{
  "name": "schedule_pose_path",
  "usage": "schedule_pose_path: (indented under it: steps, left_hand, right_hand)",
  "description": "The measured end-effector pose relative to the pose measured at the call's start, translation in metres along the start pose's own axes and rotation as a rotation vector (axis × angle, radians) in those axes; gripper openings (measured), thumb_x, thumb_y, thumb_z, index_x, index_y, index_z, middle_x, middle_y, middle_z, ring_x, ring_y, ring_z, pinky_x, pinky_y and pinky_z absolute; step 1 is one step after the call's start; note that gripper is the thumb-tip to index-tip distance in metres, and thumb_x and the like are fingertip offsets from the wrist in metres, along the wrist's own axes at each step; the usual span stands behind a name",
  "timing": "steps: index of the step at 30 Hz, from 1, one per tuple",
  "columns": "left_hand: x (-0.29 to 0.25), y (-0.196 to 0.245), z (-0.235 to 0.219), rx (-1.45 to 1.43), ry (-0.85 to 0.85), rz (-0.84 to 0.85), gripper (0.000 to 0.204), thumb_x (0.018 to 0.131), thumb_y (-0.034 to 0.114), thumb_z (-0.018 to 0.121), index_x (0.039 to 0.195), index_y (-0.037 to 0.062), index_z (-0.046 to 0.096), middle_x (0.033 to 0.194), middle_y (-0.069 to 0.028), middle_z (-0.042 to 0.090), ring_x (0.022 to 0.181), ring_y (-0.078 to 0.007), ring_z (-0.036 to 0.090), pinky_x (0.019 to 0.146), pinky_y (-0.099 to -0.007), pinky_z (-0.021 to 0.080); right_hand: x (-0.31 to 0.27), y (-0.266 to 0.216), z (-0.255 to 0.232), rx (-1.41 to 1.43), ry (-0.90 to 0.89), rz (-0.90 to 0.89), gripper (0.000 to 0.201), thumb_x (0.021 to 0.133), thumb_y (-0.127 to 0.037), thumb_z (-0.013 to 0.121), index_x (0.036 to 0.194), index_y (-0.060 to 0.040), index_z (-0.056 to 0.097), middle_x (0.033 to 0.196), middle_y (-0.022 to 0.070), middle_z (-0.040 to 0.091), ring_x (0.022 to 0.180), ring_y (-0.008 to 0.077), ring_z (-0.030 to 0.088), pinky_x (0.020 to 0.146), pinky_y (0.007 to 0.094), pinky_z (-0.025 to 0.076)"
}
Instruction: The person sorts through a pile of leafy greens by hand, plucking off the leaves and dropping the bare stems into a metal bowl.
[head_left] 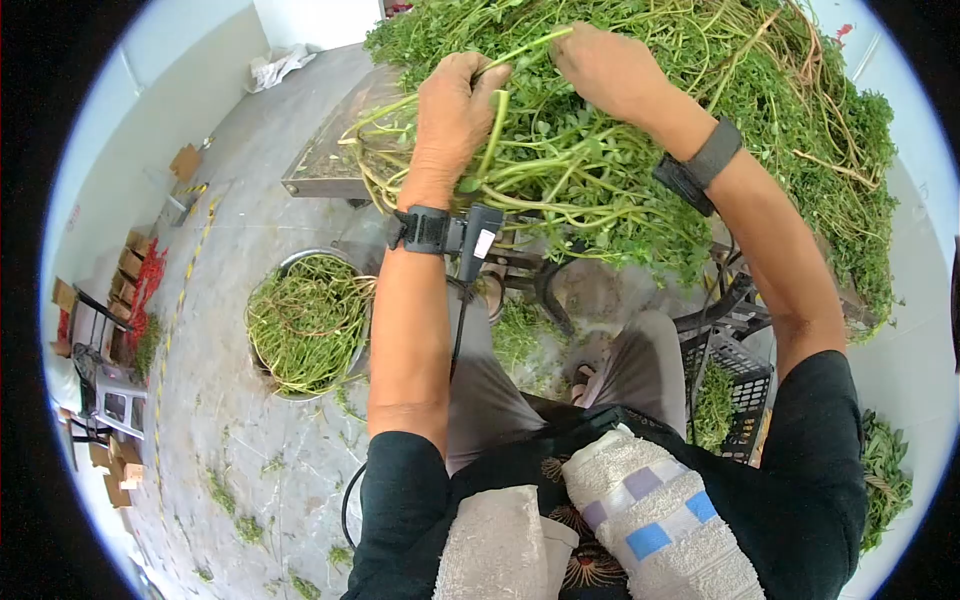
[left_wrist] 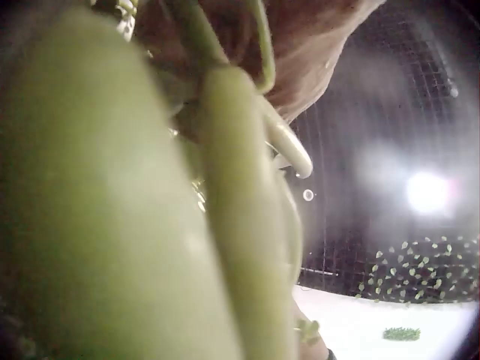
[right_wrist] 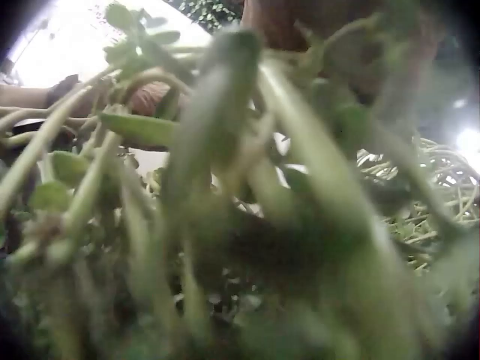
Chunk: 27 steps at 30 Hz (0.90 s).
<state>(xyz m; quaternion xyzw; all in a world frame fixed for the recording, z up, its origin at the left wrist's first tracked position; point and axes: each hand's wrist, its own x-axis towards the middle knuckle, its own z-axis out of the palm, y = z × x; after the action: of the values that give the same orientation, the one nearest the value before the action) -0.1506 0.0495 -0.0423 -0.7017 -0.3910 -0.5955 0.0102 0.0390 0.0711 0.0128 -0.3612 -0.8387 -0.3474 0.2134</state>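
My left hand point(head_left: 455, 110) grips several thick green plant stems point(head_left: 497, 120) at the near left of a large leafy heap. One stem point(head_left: 530, 47) stretches from that hand across to my right hand point(head_left: 612, 75), whose fingers pinch its far end. Both hands are over the heap point(head_left: 590, 170) of green plants with fleshy stems and small oval leaves. Blurred stems point(left_wrist: 240, 187) fill much of the left wrist view, under the palm point(left_wrist: 315, 60). In the right wrist view, stems and leaves point(right_wrist: 315, 150) hang close to the camera and hide most of the right hand.
The heap lies on a worn table point(head_left: 330, 150). Below left, a round metal basin point(head_left: 283, 262) holds more stems. A black plastic crate point(head_left: 750, 385) with greens stands by the right leg. Loose bits point(head_left: 248, 528) litter the floor; cardboard boxes point(head_left: 128, 265) line the left wall.
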Motion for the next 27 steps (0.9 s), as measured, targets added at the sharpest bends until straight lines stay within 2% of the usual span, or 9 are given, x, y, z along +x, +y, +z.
schedule_pose_path:
  steps: [3, 5, 8, 12, 14, 17, 21, 25, 27]
  left_hand:
    - [0.004, 0.013, 0.000, -0.125, 0.009, -0.167, 0.026, 0.082, 0.024, 0.063, 0.078, -0.0022, 0.059, 0.066, -0.0138, 0.056, 0.057, -0.0247, 0.049, 0.059, -0.0345, 0.042]
    - [0.004, 0.013, -0.001, -0.188, 0.053, -0.154, 0.029, 0.087, 0.026, 0.060, 0.076, -0.0005, 0.054, 0.060, -0.0001, 0.042, 0.059, -0.0091, 0.034, 0.054, -0.0261, 0.033]
    - [0.001, 0.010, -0.004, -0.247, 0.015, -0.185, 0.031, 0.088, 0.027, 0.059, 0.075, -0.0007, 0.053, 0.062, 0.0025, 0.044, 0.060, -0.0082, 0.034, 0.055, -0.0256, 0.033]
    - [0.002, 0.006, -0.007, -0.244, 0.015, -0.223, 0.031, 0.087, 0.029, 0.060, 0.078, -0.0015, 0.058, 0.065, 0.0033, 0.049, 0.063, -0.0080, 0.039, 0.058, -0.0248, 0.035]
    - [-0.001, 0.003, -0.005, -0.277, 0.013, -0.189, 0.034, 0.083, 0.032, 0.063, 0.086, -0.0018, 0.062, 0.071, -0.0129, 0.058, 0.064, -0.0206, 0.051, 0.062, -0.0337, 0.042]
    - [0.000, 0.002, -0.009, -0.100, -0.162, -0.198, 0.037, 0.082, 0.034, 0.064, 0.091, -0.0016, 0.063, 0.080, -0.0131, 0.061, 0.074, -0.0220, 0.056, 0.069, -0.0329, 0.044]
    - [-0.001, 0.005, -0.004, -0.265, -0.105, -0.202, 0.037, 0.081, 0.034, 0.066, 0.093, -0.0009, 0.064, 0.081, -0.0101, 0.063, 0.073, -0.0184, 0.056, 0.067, -0.0314, 0.045]
    - [0.000, 0.012, -0.001, -0.295, -0.115, -0.156, 0.034, 0.083, 0.031, 0.064, 0.093, -0.0014, 0.064, 0.074, -0.0064, 0.062, 0.068, -0.0135, 0.054, 0.063, -0.0295, 0.043]
    - [0.000, 0.011, -0.004, -0.430, -0.207, -0.306, 0.031, 0.085, 0.027, 0.062, 0.093, -0.0020, 0.064, 0.069, -0.0044, 0.061, 0.066, -0.0105, 0.053, 0.062, -0.0269, 0.042]
  right_hand:
    - [0.012, -0.001, 0.010, 0.081, 0.151, 0.146, 0.025, 0.089, -0.026, 0.049, 0.085, -0.0027, 0.057, 0.078, 0.0124, 0.057, 0.069, 0.0292, 0.060, 0.060, 0.0411, 0.048]
    - [0.017, 0.003, 0.011, 0.195, 0.218, 0.210, 0.025, 0.087, -0.027, 0.049, 0.088, -0.0039, 0.059, 0.082, 0.0150, 0.060, 0.073, 0.0334, 0.061, 0.064, 0.0455, 0.048]
    - [0.027, 0.016, 0.007, 0.299, 0.097, 0.386, 0.025, 0.088, -0.017, 0.045, 0.089, 0.0051, 0.056, 0.093, 0.0216, 0.056, 0.088, 0.0363, 0.052, 0.074, 0.0454, 0.043]
    - [0.026, 0.028, 0.011, 0.393, 0.176, 0.273, 0.027, 0.089, -0.019, 0.043, 0.086, 0.0050, 0.055, 0.086, 0.0210, 0.056, 0.081, 0.0366, 0.052, 0.071, 0.0448, 0.043]
    - [0.027, 0.024, -0.016, 0.606, -0.161, 0.388, 0.029, 0.090, -0.021, 0.043, 0.084, 0.0053, 0.054, 0.079, 0.0215, 0.054, 0.075, 0.0370, 0.052, 0.069, 0.0445, 0.041]
    - [0.024, 0.026, -0.015, 0.490, -0.022, 0.261, 0.031, 0.090, -0.023, 0.043, 0.082, 0.0054, 0.053, 0.075, 0.0219, 0.053, 0.070, 0.0371, 0.051, 0.067, 0.0446, 0.040]
    - [0.023, 0.020, -0.030, 0.579, -0.131, 0.278, 0.031, 0.091, -0.023, 0.043, 0.082, 0.0062, 0.050, 0.075, 0.0227, 0.051, 0.070, 0.0372, 0.050, 0.066, 0.0453, 0.040]
    - [0.027, 0.006, -0.021, 0.512, -0.085, 0.316, 0.031, 0.092, -0.022, 0.044, 0.082, 0.0063, 0.050, 0.074, 0.0224, 0.050, 0.069, 0.0369, 0.049, 0.065, 0.0448, 0.039]
    - [0.027, 0.003, -0.020, 0.576, -0.020, 0.266, 0.032, 0.092, -0.023, 0.044, 0.080, 0.0064, 0.048, 0.073, 0.0231, 0.049, 0.068, 0.0382, 0.048, 0.066, 0.0449, 0.039]
